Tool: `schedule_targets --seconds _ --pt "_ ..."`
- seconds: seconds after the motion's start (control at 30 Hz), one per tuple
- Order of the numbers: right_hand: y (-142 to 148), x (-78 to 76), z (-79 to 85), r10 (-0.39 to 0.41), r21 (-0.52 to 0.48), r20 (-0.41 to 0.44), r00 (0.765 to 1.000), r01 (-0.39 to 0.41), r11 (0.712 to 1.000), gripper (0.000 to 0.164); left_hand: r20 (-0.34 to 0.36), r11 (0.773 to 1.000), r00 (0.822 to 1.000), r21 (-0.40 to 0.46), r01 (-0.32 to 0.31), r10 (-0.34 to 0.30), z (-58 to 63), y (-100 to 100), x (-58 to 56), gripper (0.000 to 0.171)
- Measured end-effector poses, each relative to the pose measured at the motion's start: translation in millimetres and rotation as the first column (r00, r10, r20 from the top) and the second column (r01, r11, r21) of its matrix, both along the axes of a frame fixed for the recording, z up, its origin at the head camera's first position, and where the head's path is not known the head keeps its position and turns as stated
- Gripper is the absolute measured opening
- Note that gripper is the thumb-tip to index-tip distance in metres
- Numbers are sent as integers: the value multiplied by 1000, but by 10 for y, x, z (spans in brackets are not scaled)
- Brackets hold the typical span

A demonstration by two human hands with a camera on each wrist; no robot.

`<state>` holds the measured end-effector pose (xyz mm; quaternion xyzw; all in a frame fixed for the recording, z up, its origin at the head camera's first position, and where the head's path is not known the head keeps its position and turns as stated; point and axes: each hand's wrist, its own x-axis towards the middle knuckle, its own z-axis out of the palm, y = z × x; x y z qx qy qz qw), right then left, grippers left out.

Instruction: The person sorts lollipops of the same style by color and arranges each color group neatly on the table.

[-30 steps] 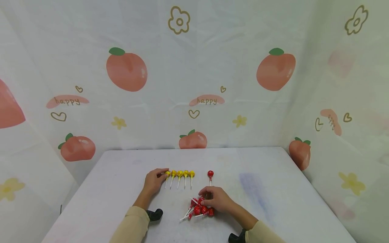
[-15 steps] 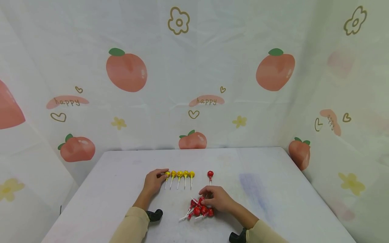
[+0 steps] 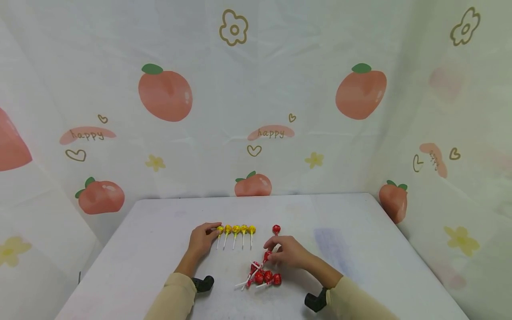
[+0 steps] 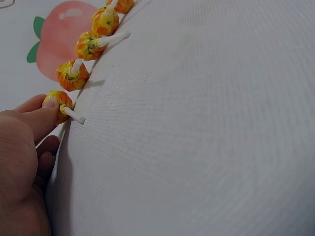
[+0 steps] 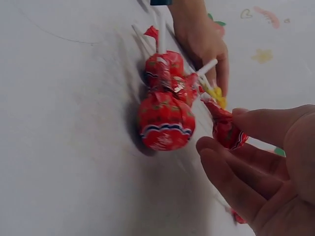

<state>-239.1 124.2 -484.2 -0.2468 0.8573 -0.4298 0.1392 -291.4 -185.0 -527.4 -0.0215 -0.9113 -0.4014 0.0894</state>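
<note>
My left hand (image 3: 200, 240) pinches the wrapped head of a yellow lollipop (image 4: 63, 101) between thumb and fingers, at the left end of a row of yellow lollipops (image 3: 236, 229) whose sticks point towards me. In the right wrist view, a red lollipop (image 5: 227, 130) is held by its head between the thumb and fingers of my right hand (image 3: 291, 253), its white stick slanting away. Just in front of that hand lies a loose pile of red lollipops (image 3: 259, 278), sticks mostly to the left. One single red lollipop (image 3: 276, 229) lies beyond my right hand, its stick mostly hidden.
All of this lies on a white table (image 3: 160, 222) with a faint bluish stain (image 3: 332, 249) right of the single red lollipop. A white curtain (image 3: 212, 98) printed with peaches hangs behind and along the sides. Black wrist cameras (image 3: 204, 283) sit at both cuffs.
My right hand has moved away from me and slightly right, drawing one red lollipop out of the pile. The sticks left behind have shifted a little. My left hand stays in place.
</note>
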Motion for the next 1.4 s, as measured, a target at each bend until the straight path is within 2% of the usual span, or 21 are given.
schedule_targets --seconds 0.23,0.53,0.73,1.03,1.4 --pt "41 -71 103 28 -5 -21 999 -28 1000 22 3 1000 1000 4 4 -4 -5 -3 0 31" --pt "127 -161 181 28 30 -130 991 -24 999 16 -4 1000 1000 -2 9 -9 -12 -14 -7 31" --pt "174 -190 219 -42 3 -174 984 43 999 12 -10 1000 1000 -1 8 -8 -8 -13 -7 31" --pt "233 -275 187 -154 -14 -177 972 153 988 11 3 1000 1000 9 4 -4 -2 -5 0 31" --pt "323 -409 20 -370 -47 -178 912 367 929 19 6 1000 1000 17 5 -5 4 -12 -2 30"
